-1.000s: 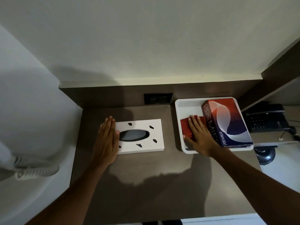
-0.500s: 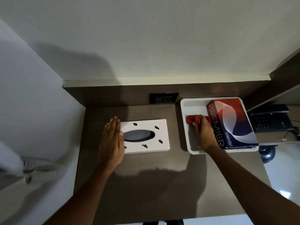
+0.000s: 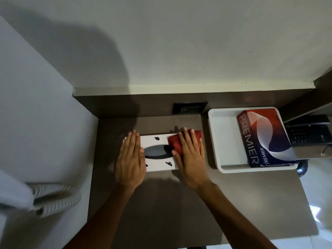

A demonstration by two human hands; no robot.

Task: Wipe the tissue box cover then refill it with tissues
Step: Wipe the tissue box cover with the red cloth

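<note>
Head | tissue box cover under 2 flat hands | right hand presses red cloth (left hand bare)

One head-worn view, looking down
Wide and close above the brown surface, facing the wall.

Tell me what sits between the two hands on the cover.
In the head view, between the left hand and right hand lies the white tissue box cover, its dark oval opening empty.
</note>
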